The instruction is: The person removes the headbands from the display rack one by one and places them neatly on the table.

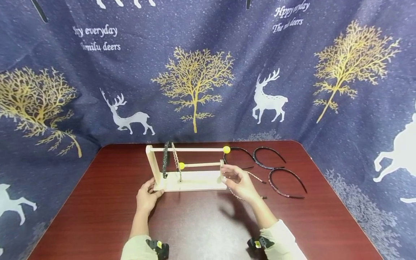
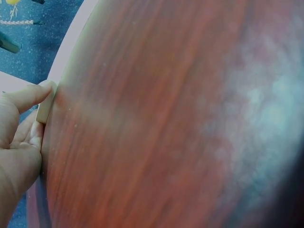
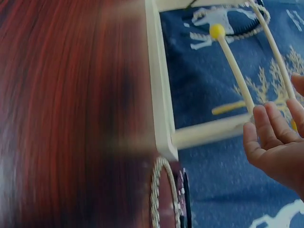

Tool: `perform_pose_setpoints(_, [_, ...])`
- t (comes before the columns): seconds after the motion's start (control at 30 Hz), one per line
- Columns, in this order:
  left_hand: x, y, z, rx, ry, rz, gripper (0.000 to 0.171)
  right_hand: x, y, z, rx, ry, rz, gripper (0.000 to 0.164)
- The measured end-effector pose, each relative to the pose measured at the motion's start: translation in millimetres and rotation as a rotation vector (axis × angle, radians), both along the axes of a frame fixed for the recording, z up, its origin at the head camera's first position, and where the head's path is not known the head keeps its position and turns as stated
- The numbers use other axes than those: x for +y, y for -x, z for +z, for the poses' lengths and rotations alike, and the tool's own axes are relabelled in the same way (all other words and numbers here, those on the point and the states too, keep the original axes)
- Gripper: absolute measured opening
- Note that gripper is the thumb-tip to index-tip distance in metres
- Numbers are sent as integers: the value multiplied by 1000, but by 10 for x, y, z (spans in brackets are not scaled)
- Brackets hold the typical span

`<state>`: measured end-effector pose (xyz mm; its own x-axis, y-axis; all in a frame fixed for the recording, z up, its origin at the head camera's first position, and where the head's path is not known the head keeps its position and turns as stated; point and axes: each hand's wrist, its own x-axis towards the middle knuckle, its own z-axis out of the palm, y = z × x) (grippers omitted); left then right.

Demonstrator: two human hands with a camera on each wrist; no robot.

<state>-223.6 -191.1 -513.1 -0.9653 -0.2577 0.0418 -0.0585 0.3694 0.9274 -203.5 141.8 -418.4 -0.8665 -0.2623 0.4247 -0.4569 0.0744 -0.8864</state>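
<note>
A pale wooden headband rack [image 1: 198,185] stands on the table, with a long upper rod [image 1: 198,149] and a shorter lower rod [image 1: 203,165], both tipped with yellow balls. A dark beaded headband [image 1: 165,160] and a braided light headband [image 1: 176,159] hang over the upper rod near its left post. My left hand [image 1: 146,196] pinches the left corner of the rack's base, thumb above and fingers below in the left wrist view. Beside the short right post, my right hand [image 3: 280,147] has its fingers extended; whether the fingertips touch the post is unclear.
Several headbands lie on the table right of the rack, including a dark one [image 1: 274,167] and a braided one [image 1: 238,198] partly behind my right hand. A blue curtain [image 1: 208,122] with deer and trees hangs behind the reddish-brown table [image 1: 107,202].
</note>
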Motion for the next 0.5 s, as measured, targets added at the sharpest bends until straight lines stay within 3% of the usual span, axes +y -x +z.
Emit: perform_pose_setpoints(0.5, [-18,2,-29,3,-19,18,65,-619,82,13,-80,65,162,42])
